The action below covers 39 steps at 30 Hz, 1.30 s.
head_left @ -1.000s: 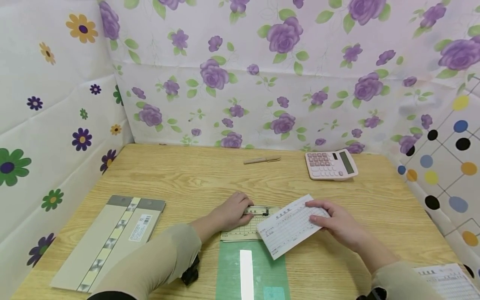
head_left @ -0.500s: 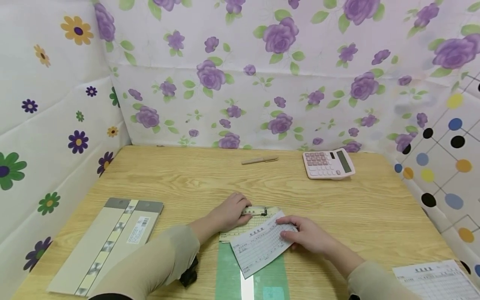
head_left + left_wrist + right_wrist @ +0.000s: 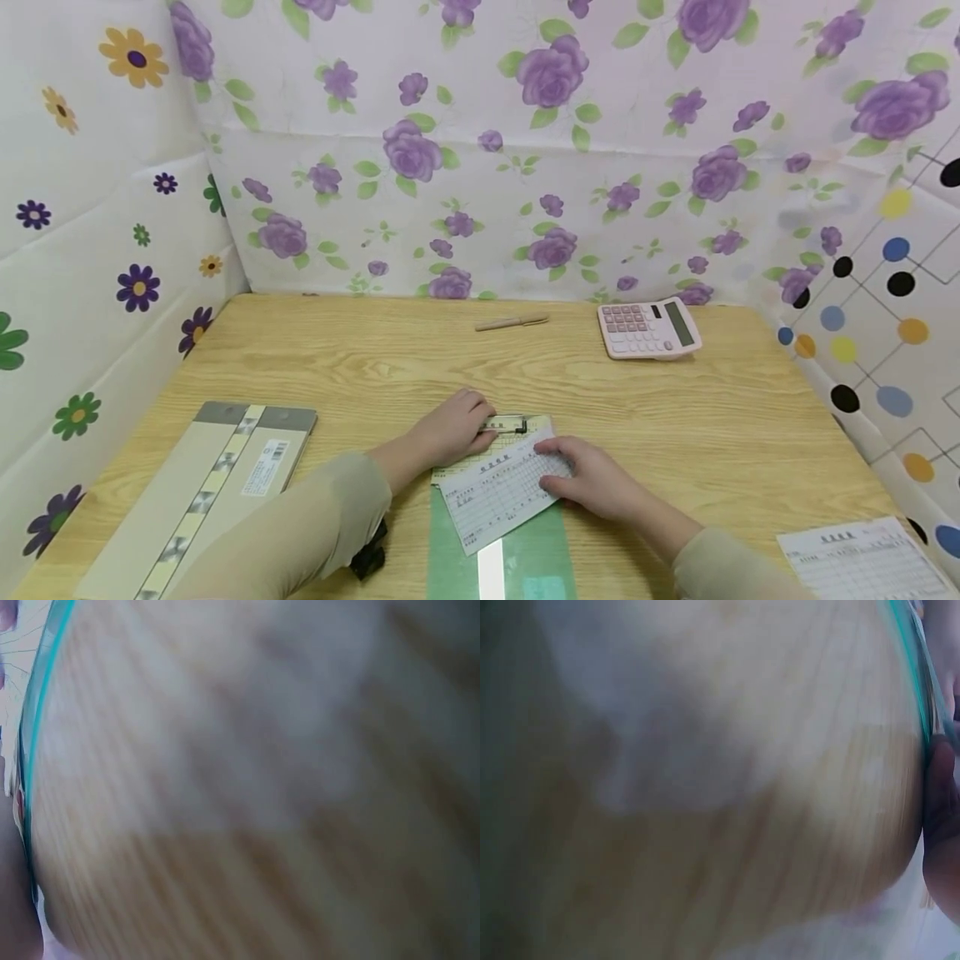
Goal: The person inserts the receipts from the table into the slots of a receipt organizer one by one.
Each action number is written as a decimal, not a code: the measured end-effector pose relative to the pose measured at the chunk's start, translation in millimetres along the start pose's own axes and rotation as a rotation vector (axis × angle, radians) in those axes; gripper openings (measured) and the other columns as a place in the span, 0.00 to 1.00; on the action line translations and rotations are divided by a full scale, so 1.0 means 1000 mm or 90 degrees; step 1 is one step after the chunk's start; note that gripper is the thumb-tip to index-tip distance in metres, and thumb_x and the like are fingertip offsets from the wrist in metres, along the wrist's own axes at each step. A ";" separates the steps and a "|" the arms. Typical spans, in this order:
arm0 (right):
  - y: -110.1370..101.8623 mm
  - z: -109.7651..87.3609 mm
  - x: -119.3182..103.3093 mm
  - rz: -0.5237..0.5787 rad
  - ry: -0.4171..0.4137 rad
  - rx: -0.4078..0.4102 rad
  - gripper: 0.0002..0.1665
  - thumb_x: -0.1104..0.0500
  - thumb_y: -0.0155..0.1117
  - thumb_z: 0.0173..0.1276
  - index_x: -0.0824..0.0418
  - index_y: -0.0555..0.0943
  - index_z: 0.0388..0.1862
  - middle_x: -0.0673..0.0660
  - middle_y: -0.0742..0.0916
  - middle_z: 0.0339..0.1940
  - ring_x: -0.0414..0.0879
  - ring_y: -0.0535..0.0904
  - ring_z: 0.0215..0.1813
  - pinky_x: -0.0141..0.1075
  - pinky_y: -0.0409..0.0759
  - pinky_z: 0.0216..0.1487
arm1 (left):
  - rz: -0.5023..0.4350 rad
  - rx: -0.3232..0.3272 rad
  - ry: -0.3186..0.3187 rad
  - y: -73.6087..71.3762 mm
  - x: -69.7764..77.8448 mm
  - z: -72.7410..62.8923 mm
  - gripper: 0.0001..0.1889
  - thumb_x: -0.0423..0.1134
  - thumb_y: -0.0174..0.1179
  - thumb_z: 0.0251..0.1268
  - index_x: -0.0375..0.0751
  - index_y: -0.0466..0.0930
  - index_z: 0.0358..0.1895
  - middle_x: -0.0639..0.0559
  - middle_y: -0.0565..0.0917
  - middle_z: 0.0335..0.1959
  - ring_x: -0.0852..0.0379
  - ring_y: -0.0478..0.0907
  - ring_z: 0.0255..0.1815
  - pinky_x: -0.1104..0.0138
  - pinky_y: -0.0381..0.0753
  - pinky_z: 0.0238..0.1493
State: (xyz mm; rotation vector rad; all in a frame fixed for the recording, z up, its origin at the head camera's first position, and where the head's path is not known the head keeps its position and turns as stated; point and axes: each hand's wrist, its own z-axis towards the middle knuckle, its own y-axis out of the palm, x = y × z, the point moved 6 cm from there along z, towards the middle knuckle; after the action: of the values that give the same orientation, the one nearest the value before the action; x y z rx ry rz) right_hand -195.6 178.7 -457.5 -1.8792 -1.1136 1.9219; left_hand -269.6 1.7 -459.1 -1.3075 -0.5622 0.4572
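Observation:
In the head view a green see-through clipboard (image 3: 450,542) lies near the front of the table, with a metal clip (image 3: 517,425) at its far end. Under the clip is a cream printed form (image 3: 534,427). My left hand (image 3: 450,429) grips the left end of the clip, thumb on the near side and fingers over the far side. A white printed slip (image 3: 495,504) lies slanted over the cream form and the board. My right hand (image 3: 596,479) pinches its right edge. Both wrist views are mostly blurred wood, with fingers at the edge.
A beige folder (image 3: 195,500) with a metallic strip lies at the left. Farther back are a pen (image 3: 512,322) and a pink calculator (image 3: 648,329). Another white form (image 3: 862,558) sits at the right front. Patterned cloth walls (image 3: 480,208) close in the table (image 3: 390,350).
My right hand has brought the white slip leftward and down over the cream form and clipboard. The left hand stays at the clip. The view has shifted slightly right.

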 end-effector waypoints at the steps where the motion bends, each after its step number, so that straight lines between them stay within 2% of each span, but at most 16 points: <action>1: 0.000 0.000 -0.001 -0.008 -0.002 0.009 0.25 0.51 0.65 0.63 0.57 0.75 0.58 0.58 0.77 0.58 0.51 0.74 0.57 0.48 0.71 0.59 | 0.003 -0.001 0.000 -0.001 0.000 0.000 0.19 0.50 0.51 0.69 0.39 0.76 0.53 0.48 0.76 0.49 0.52 0.70 0.53 0.62 0.72 0.56; 3: 0.001 0.001 -0.002 -0.026 -0.004 0.025 0.25 0.51 0.65 0.63 0.57 0.76 0.57 0.58 0.78 0.56 0.51 0.72 0.60 0.50 0.69 0.62 | 0.003 -0.006 -0.002 -0.002 0.001 -0.001 0.20 0.50 0.50 0.70 0.39 0.76 0.53 0.47 0.75 0.49 0.52 0.70 0.54 0.62 0.72 0.56; 5: 0.002 0.001 -0.003 -0.043 -0.007 0.036 0.24 0.53 0.66 0.62 0.57 0.76 0.57 0.56 0.79 0.53 0.49 0.74 0.56 0.49 0.71 0.59 | 0.005 -0.016 -0.006 -0.003 0.002 0.000 0.20 0.50 0.50 0.70 0.39 0.76 0.53 0.47 0.75 0.49 0.52 0.70 0.53 0.62 0.72 0.56; 11: 0.005 0.004 -0.008 -0.114 -0.021 0.055 0.25 0.54 0.67 0.61 0.59 0.77 0.56 0.51 0.79 0.42 0.40 0.73 0.39 0.38 0.77 0.42 | 0.035 -0.045 0.006 -0.004 0.004 0.003 0.19 0.50 0.49 0.70 0.39 0.76 0.52 0.48 0.76 0.48 0.53 0.71 0.53 0.63 0.72 0.57; 15: 0.008 0.005 -0.010 -0.138 -0.027 0.055 0.25 0.55 0.67 0.60 0.60 0.77 0.56 0.51 0.78 0.38 0.40 0.70 0.34 0.33 0.75 0.35 | 0.054 -0.059 0.022 -0.008 0.007 0.003 0.18 0.49 0.49 0.71 0.39 0.77 0.50 0.49 0.76 0.46 0.54 0.72 0.51 0.64 0.73 0.55; 18: 0.009 0.005 -0.011 -0.147 -0.023 0.058 0.25 0.55 0.67 0.60 0.61 0.77 0.56 0.52 0.78 0.40 0.39 0.71 0.35 0.34 0.76 0.36 | 0.060 -0.062 0.031 -0.010 0.009 0.003 0.17 0.49 0.50 0.71 0.39 0.77 0.48 0.49 0.76 0.45 0.53 0.72 0.49 0.64 0.74 0.53; 22: 0.009 0.004 -0.016 -0.157 -0.018 0.089 0.23 0.56 0.67 0.60 0.62 0.78 0.54 0.53 0.80 0.43 0.40 0.75 0.40 0.37 0.79 0.42 | 0.053 -0.060 0.024 -0.011 0.010 0.003 0.18 0.49 0.50 0.70 0.38 0.77 0.50 0.48 0.76 0.46 0.53 0.72 0.50 0.63 0.73 0.54; 29: 0.007 0.004 -0.019 -0.136 0.004 0.155 0.20 0.59 0.67 0.59 0.63 0.80 0.50 0.54 0.81 0.40 0.38 0.75 0.36 0.34 0.79 0.37 | 0.047 -0.042 0.026 -0.013 0.010 0.003 0.18 0.49 0.51 0.70 0.38 0.77 0.49 0.48 0.76 0.45 0.53 0.73 0.49 0.63 0.74 0.52; 33: 0.002 0.004 -0.014 -0.126 0.022 0.158 0.18 0.60 0.67 0.58 0.62 0.82 0.48 0.55 0.82 0.42 0.39 0.76 0.39 0.38 0.79 0.42 | 0.034 -0.046 0.020 -0.013 0.010 0.004 0.17 0.49 0.51 0.70 0.38 0.77 0.48 0.48 0.77 0.45 0.52 0.73 0.50 0.63 0.74 0.53; 39: 0.002 0.003 -0.015 -0.072 0.001 0.133 0.19 0.56 0.67 0.61 0.60 0.81 0.51 0.53 0.82 0.45 0.41 0.77 0.44 0.40 0.78 0.47 | 0.027 -0.030 0.018 -0.011 0.007 0.001 0.18 0.49 0.52 0.69 0.37 0.77 0.49 0.48 0.76 0.45 0.52 0.73 0.49 0.63 0.75 0.52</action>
State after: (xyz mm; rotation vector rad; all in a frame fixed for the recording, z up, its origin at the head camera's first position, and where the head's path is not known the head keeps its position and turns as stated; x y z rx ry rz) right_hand -194.9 166.5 -448.1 -1.6724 -0.9550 1.8925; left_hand -264.6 4.0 -447.2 -1.3707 -0.5252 0.4624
